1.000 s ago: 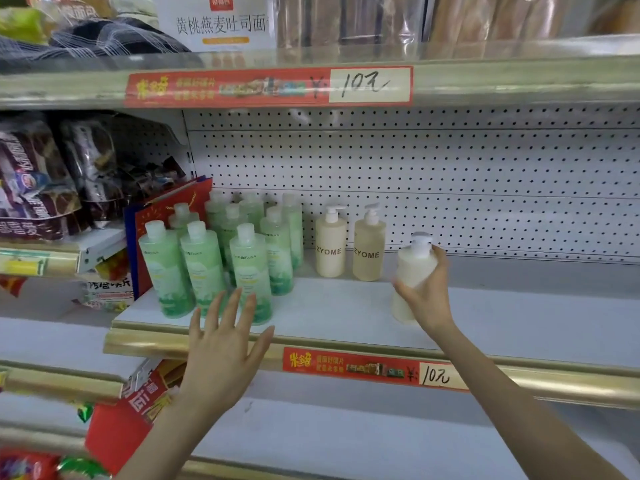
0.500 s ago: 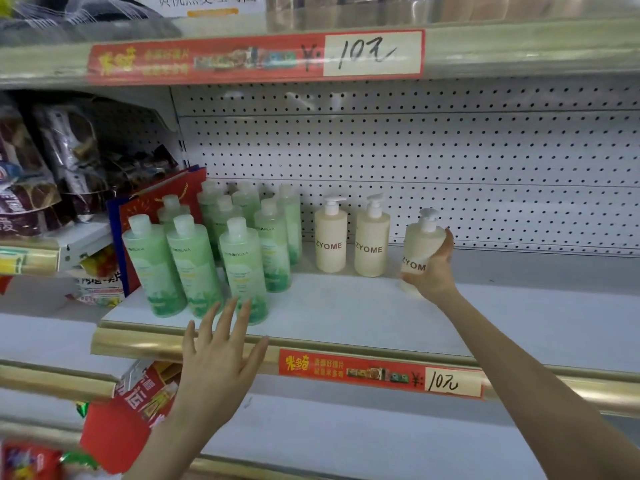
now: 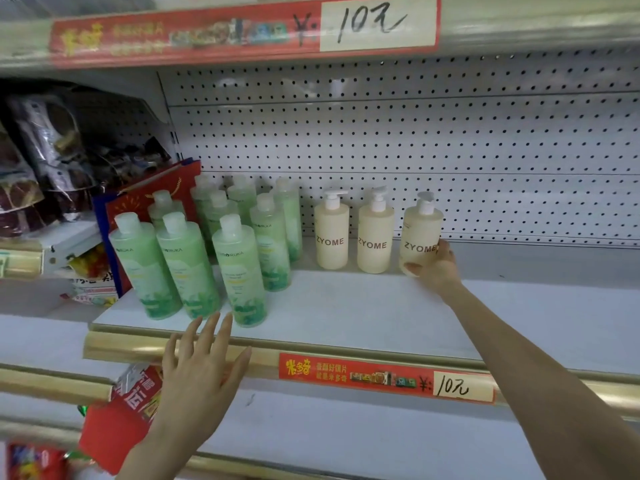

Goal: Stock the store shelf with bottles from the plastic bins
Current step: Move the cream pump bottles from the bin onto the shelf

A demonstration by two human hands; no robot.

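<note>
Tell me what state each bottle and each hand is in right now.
Right ZYOME bottle: near upright, label facing out, gripped low by the right hand.
Left ZYOME bottle: upright on the shelf, untouched.
Middle ZYOME bottle: upright, untouched.
Green bottles: upright, capped, bunched at the shelf's left.
Left hand: open, fingers spread, holding nothing.

Pump bottles (image 3: 375,233) stand right of capped bottles (image 3: 239,271).

White pegboard back wall (image 3: 450,140)
</note>
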